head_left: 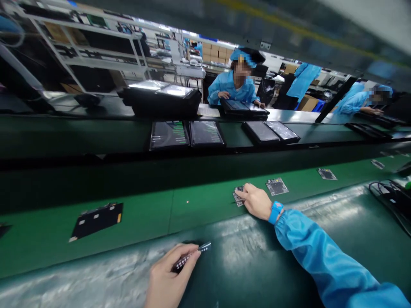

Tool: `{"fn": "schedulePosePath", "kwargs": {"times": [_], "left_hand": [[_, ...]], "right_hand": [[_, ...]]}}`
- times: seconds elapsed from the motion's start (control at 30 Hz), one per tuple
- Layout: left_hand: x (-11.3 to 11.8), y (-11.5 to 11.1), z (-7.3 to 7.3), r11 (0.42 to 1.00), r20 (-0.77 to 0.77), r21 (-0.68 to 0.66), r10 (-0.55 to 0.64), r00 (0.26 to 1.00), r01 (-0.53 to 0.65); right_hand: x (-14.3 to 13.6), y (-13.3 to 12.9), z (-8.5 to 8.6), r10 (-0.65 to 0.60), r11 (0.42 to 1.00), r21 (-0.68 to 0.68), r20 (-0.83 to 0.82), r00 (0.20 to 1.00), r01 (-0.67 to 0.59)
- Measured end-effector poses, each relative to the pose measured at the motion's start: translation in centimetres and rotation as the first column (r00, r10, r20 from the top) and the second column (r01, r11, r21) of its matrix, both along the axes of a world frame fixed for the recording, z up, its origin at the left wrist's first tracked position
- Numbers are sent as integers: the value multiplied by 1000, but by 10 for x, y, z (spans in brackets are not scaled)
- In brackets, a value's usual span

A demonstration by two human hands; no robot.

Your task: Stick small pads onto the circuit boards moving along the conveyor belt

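Note:
My left hand (168, 278) is low in the view over the dark bench mat, pinching a thin dark strip with small light dots (192, 256) between thumb and fingers. Stretched out onto the green conveyor belt (144, 214), my right hand (257, 200) in a blue sleeve and blue wrist strap has its fingers on a small circuit board (238, 196). A second small circuit board (276, 186) lies on the belt just right of that hand.
A black flat panel (96, 220) lies on the belt at left. More small boards (326, 173) lie further right. Tablets (186, 133) sit on the far belt. Across it, people in blue coats work. Cables (390, 196) lie at right.

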State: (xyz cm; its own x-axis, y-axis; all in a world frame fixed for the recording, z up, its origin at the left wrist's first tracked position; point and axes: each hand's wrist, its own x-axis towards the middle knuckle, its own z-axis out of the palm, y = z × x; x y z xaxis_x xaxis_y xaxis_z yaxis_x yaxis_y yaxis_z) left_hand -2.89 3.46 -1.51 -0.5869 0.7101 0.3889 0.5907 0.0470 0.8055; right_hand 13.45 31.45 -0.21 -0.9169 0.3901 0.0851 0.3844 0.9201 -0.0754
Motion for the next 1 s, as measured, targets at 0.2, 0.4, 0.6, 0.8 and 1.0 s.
{"fn": "schedulePosePath", "kwargs": {"times": [0.2, 0.4, 0.6, 0.8, 1.0], "left_hand": [[-6, -4, -13, 999, -15, -34, -17, 1000, 16], [-1, 0, -3, 1000, 38, -8, -13, 999, 13], [3, 0, 8, 999, 101, 10, -47, 994, 46], [2, 0, 3, 997, 193, 12, -78, 978, 78], [20, -6, 15, 994, 275, -61, -67, 959, 87]], "right_hand": [[0, -7, 4, -94, 990, -122, -194, 976, 71], [-9, -77, 14, -256, 799, -595, -462, 849, -83], [-24, -131, 13, -114, 665, -705, -423, 899, -247], [-25, -132, -4, -229, 584, -785, -405, 885, -208], [-4, -129, -13, -180, 585, -786, -367, 913, -201]]}}
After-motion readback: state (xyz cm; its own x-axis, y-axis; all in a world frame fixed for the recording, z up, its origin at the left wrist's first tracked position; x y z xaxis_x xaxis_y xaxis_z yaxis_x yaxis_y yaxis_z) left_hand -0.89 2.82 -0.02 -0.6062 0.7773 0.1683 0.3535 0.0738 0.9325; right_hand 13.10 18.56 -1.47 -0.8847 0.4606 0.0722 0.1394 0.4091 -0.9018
